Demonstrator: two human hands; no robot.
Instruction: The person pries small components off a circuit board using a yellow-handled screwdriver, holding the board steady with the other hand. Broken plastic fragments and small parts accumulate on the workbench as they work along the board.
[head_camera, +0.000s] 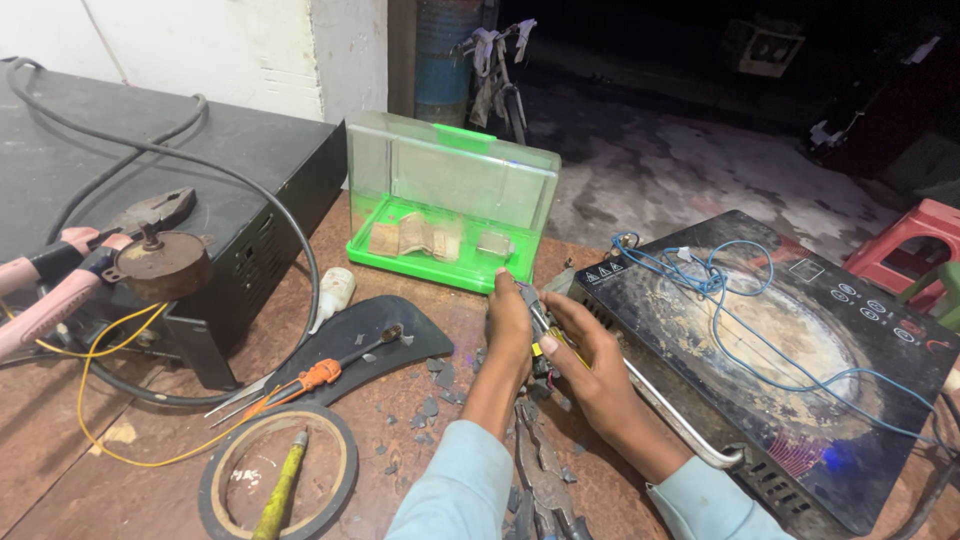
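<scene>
Left hand and right hand both pinched round a small yellow-and-black part, held over the brown bench beside the black induction cooktop. Looks light, stiff, bit fiddly; best gripped by the body, not the thin metal end. Green plastic box just behind.

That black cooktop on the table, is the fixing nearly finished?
Probably not. Done: the induction cooktop lies out with blue wires loose on its glass. In hand: both hands, left hand and right hand, pinch a small yellow-and-black part beside it. Left: those wires hang unattached; the orange-handled screwdriver lies unused.
</scene>
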